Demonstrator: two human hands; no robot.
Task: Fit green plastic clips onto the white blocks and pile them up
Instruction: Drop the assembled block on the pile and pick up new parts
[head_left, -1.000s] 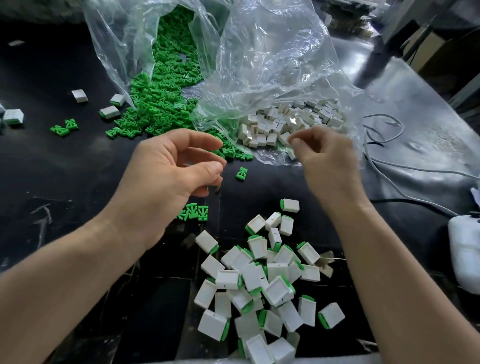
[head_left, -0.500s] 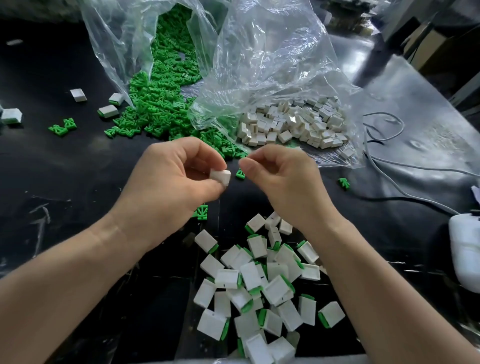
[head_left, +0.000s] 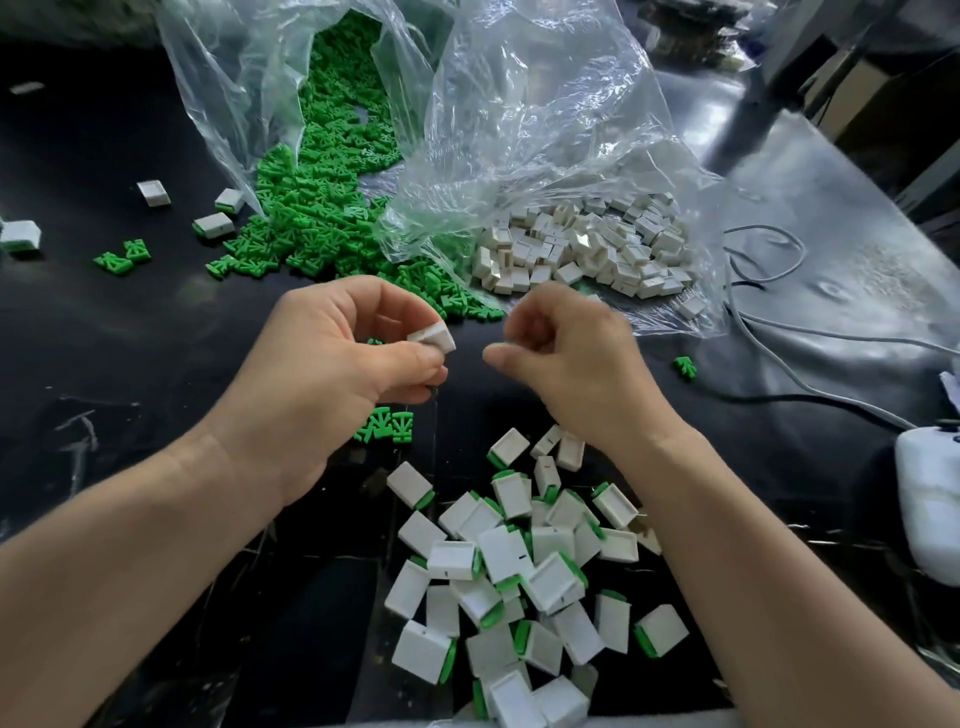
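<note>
My left hand (head_left: 332, 374) pinches a small white block (head_left: 434, 336) between thumb and fingers, above the black table. My right hand (head_left: 566, 364) is just right of it, fingers curled; what it holds, if anything, is hidden. A heap of loose green clips (head_left: 311, 208) spills from a clear bag at the back. Plain white blocks (head_left: 582, 249) lie in a second clear bag to the right. Below my hands lies a pile of white blocks with green clips fitted (head_left: 519, 571). A few green clips (head_left: 387, 425) sit under my left hand.
Stray blocks (head_left: 153, 193) and green clips (head_left: 122, 257) lie at the left on the black table (head_left: 130, 338). Grey cables (head_left: 779, 332) run along the right side, past a lone green clip (head_left: 684, 367). A white device (head_left: 930, 499) sits at the right edge.
My right hand came back from the bag of white blocks toward my left hand. My left hand took hold of a white block and now holds it slightly apart from the right hand.
</note>
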